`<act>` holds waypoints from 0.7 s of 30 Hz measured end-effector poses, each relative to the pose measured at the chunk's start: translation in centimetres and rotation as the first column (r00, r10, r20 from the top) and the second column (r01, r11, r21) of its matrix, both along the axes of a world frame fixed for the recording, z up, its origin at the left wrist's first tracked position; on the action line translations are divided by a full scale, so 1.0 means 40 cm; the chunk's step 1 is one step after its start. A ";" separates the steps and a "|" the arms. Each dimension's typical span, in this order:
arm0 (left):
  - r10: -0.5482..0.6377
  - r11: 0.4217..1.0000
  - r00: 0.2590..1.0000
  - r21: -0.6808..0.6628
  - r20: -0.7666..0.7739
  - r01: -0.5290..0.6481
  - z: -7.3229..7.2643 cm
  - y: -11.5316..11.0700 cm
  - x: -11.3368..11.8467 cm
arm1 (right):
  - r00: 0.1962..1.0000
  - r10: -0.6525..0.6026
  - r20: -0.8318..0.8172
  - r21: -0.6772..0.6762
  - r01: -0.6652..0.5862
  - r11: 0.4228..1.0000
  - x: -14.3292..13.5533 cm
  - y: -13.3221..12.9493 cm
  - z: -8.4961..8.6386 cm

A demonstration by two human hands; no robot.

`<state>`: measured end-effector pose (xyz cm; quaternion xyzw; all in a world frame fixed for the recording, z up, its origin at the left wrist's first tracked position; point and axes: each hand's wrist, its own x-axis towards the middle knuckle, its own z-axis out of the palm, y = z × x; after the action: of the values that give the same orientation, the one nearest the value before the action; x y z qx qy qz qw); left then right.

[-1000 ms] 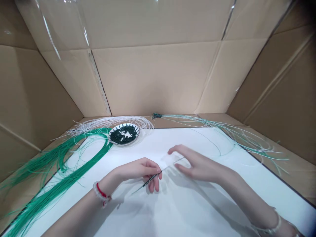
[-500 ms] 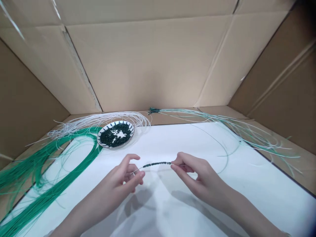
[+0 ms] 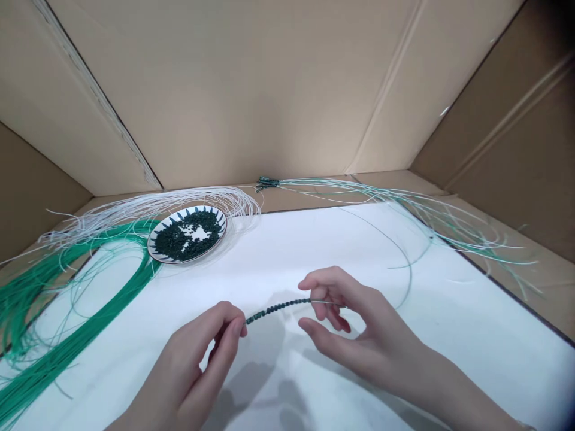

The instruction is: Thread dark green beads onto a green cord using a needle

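A short row of dark green beads [image 3: 278,307] sits on a thin pale cord and arcs between my two hands above the white board. My left hand [image 3: 206,353] pinches the row's left end between thumb and forefinger. At the other end my right hand [image 3: 354,323] is open, thumb and forefinger spread apart. The cord's bare right part runs across its curled lower fingers; whether they press on it I cannot tell. A small patterned plate [image 3: 155,254] with loose dark green beads [image 3: 204,242] stands behind my left hand.
Green strands [image 3: 90,338] curve along the left, beside a bundle of white cords [image 3: 179,200]. Finished-looking beaded strands [image 3: 269,182] lie at the back, their pale tails trailing right. Cardboard walls [image 3: 269,90] enclose the white board [image 3: 471,323] at the back and sides.
My left hand has closed on the left end of the beaded row, while my right thumb and forefinger have let go and spread apart. The view has shifted slightly.
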<state>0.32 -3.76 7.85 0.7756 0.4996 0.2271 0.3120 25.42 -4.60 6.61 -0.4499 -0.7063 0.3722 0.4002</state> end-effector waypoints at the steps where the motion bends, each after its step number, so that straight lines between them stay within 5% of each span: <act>1: -0.008 0.999 1.000 0.034 -0.016 0.008 -0.004 -0.001 0.000 | 1.000 0.006 0.001 0.015 -0.006 1.000 -0.001 -0.001 -0.004; 8: -0.061 0.992 0.997 0.112 -0.037 0.065 -0.005 -0.011 0.007 | 0.999 0.025 -0.028 0.165 -0.020 0.986 -0.006 0.002 -0.016; 16: -0.165 0.981 0.986 0.103 -0.036 0.167 -0.003 -0.002 0.001 | 1.000 0.013 -0.020 0.161 -0.010 0.987 -0.014 0.002 0.003; 21: -0.064 0.998 0.998 0.027 -0.015 0.065 -0.003 -0.012 0.006 | 0.999 0.006 -0.040 0.114 -0.001 0.994 -0.014 0.003 0.008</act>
<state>0.55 -4.24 7.74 0.7972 0.4732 0.2183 0.3048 24.86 -4.47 6.93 -0.4176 -0.7190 0.3411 0.4385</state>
